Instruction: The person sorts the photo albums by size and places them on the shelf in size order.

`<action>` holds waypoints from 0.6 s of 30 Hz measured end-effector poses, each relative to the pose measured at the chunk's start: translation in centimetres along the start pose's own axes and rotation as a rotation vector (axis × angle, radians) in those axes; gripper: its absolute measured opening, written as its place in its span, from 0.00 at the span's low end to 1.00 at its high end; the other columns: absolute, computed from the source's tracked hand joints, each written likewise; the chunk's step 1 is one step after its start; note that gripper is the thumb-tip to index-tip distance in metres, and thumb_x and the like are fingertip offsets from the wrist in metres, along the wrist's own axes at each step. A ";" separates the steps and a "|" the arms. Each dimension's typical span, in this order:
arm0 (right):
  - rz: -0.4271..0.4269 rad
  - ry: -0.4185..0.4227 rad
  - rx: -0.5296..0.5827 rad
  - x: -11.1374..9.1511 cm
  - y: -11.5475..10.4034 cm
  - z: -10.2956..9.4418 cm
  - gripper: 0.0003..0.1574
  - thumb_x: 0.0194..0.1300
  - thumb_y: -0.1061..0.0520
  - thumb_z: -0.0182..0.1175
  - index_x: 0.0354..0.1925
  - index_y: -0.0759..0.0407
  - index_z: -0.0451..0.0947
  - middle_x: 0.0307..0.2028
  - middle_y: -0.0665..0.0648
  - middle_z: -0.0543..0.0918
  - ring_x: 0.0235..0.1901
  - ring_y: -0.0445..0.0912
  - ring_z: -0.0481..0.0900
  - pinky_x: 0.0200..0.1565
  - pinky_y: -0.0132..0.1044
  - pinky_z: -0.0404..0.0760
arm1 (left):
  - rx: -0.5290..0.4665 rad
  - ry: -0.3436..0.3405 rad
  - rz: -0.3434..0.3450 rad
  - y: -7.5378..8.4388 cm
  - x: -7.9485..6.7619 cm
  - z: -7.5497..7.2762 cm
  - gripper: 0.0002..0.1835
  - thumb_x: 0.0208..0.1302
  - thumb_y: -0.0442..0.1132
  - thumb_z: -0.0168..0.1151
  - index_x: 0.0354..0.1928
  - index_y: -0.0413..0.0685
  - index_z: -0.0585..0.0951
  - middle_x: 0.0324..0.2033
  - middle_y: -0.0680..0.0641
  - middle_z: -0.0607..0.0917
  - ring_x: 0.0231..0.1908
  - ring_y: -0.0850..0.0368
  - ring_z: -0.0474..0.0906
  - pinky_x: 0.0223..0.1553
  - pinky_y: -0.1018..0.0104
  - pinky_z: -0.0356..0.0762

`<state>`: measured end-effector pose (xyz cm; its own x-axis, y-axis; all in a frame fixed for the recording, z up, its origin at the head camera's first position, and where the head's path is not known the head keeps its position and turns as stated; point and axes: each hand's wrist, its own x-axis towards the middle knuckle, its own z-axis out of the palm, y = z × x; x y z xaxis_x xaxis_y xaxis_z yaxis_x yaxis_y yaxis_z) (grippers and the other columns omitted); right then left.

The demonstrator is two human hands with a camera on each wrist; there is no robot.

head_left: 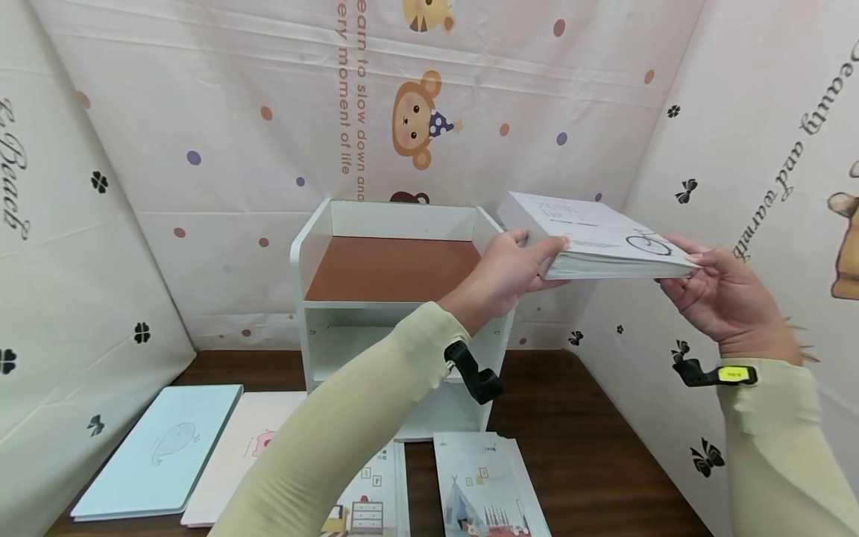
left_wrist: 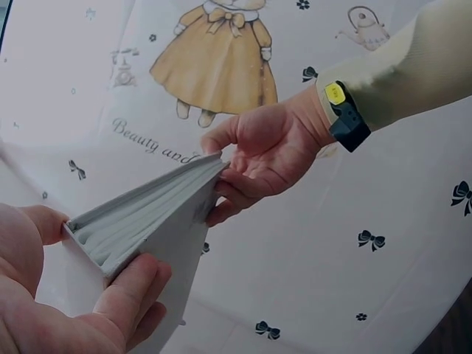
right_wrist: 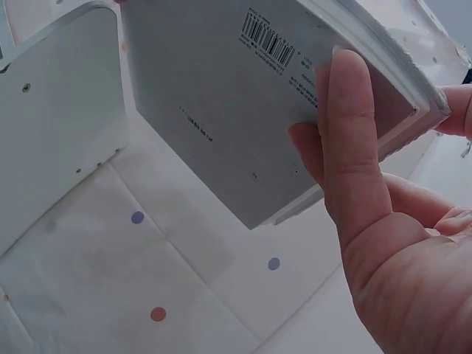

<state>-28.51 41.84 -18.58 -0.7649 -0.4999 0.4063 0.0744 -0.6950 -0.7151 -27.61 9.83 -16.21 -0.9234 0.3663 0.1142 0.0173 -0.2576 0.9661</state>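
Observation:
Both hands hold up a stack of white books, its top cover printed with a bicycle drawing. My left hand grips the near left corner, thumb on the top cover and fingers underneath. At the right corner my right hand pinches the stack. Layered edges of the stack show between the two hands in the left wrist view. From below, the right wrist view shows a barcode on the bottom cover, with right-hand fingers against it. The stack is in the air, beyond the shelf's right side.
A small white shelf with a brown top board stands at the back of the dark wooden table. On the table lie a light blue book, a pink book and illustrated white books. Printed cloth hangs around.

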 end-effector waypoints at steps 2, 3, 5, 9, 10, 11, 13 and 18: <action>-0.002 0.011 -0.009 0.0 0.2 0.1 0.30 0.72 0.65 0.24 0.70 0.67 0.53 0.66 0.67 0.65 0.61 0.58 0.71 0.60 0.47 0.71 | 0.013 0.006 0.006 0.0 0.0 -0.1 0.36 0.58 0.44 0.66 0.68 0.52 0.64 0.42 0.50 0.83 0.39 0.55 0.83 0.41 0.56 0.83; -0.004 0.019 -0.018 0.1 0.3 0.2 0.30 0.73 0.65 0.24 0.70 0.67 0.53 0.66 0.67 0.65 0.61 0.58 0.71 0.60 0.46 0.71 | 0.016 0.008 0.008 0.0 0.0 -0.2 0.35 0.58 0.44 0.66 0.67 0.52 0.64 0.42 0.50 0.83 0.39 0.55 0.83 0.42 0.56 0.83; -0.005 0.027 -0.025 0.1 0.5 0.3 0.30 0.73 0.65 0.24 0.70 0.66 0.53 0.66 0.66 0.64 0.61 0.57 0.71 0.60 0.46 0.71 | 0.017 0.009 0.010 0.0 0.0 -0.3 0.34 0.59 0.44 0.66 0.66 0.52 0.66 0.42 0.50 0.83 0.39 0.55 0.83 0.42 0.56 0.83; -0.002 0.022 -0.024 0.3 0.8 0.4 0.30 0.73 0.65 0.24 0.70 0.65 0.52 0.67 0.66 0.64 0.61 0.57 0.71 0.60 0.46 0.71 | 0.022 0.011 0.006 0.0 -0.1 -0.7 0.34 0.58 0.45 0.66 0.67 0.54 0.65 0.42 0.50 0.83 0.38 0.55 0.83 0.42 0.56 0.83; -0.001 0.015 -0.016 0.3 0.9 0.4 0.31 0.72 0.65 0.24 0.71 0.65 0.51 0.67 0.66 0.64 0.61 0.57 0.71 0.60 0.46 0.71 | 0.025 0.010 0.005 0.0 -0.2 -0.8 0.35 0.58 0.45 0.67 0.67 0.54 0.65 0.42 0.50 0.84 0.38 0.55 0.83 0.42 0.56 0.83; 0.001 0.008 -0.009 0.4 1.0 0.4 0.31 0.72 0.65 0.23 0.71 0.65 0.51 0.67 0.66 0.64 0.61 0.57 0.71 0.60 0.46 0.71 | 0.030 0.008 0.004 0.0 -0.2 -1.0 0.36 0.58 0.46 0.67 0.68 0.54 0.64 0.42 0.51 0.83 0.38 0.55 0.83 0.42 0.57 0.83; 0.002 -0.004 -0.006 0.4 1.2 0.4 0.31 0.72 0.65 0.23 0.71 0.65 0.50 0.67 0.66 0.63 0.61 0.57 0.71 0.60 0.46 0.72 | 0.036 0.007 0.001 0.0 -0.2 -1.2 0.38 0.57 0.46 0.67 0.69 0.55 0.63 0.42 0.51 0.83 0.38 0.55 0.83 0.41 0.57 0.83; -0.003 -0.023 -0.003 0.7 1.6 0.5 0.31 0.72 0.64 0.22 0.71 0.65 0.50 0.66 0.67 0.64 0.61 0.58 0.71 0.60 0.46 0.72 | 0.027 0.006 0.002 0.2 -0.5 -1.7 0.37 0.56 0.46 0.68 0.67 0.55 0.65 0.43 0.51 0.83 0.39 0.55 0.83 0.42 0.56 0.83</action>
<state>-28.60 40.08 -19.15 -0.7500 -0.5094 0.4218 0.0696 -0.6951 -0.7155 -27.76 8.05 -16.48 -0.9259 0.3602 0.1143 0.0290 -0.2337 0.9719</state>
